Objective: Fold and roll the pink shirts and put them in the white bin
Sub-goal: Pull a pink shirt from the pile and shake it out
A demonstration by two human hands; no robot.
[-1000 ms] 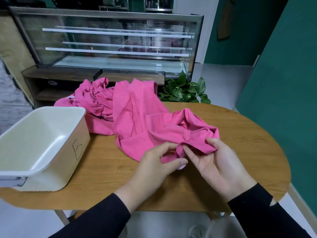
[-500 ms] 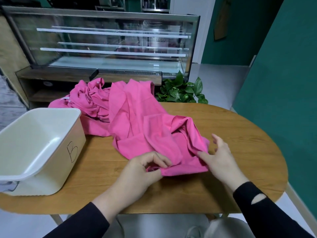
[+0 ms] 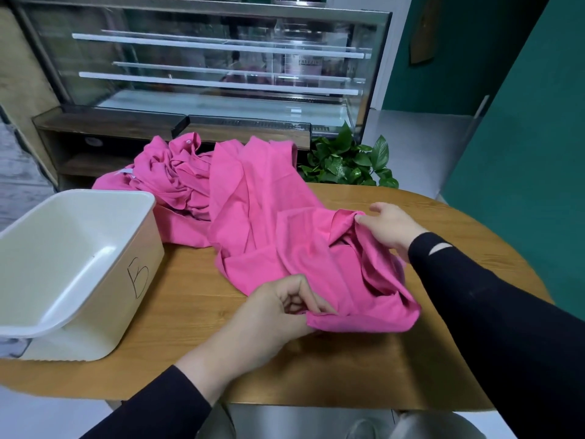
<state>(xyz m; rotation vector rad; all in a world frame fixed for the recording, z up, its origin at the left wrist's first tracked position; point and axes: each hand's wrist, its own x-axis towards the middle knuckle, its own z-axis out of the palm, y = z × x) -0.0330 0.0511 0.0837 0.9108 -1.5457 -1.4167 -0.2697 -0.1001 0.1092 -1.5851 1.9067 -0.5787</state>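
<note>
Left grip (image 3: pixel 285 307) pinching pink shirt (image 3: pixel 285 236) hem, right grip (image 3: pixel 391 228) holding fold, near table edge (image 3: pixel 348 403)

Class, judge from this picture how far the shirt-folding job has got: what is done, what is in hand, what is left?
Done: nothing shows as finished; the white bin holds no shirt. In hand: the left hand pinches the near edge of the front pink shirt while the right hand grips its far fold, spreading it on the table. Left: folding, rolling and binning it, then the crumpled pink pile behind.
</note>
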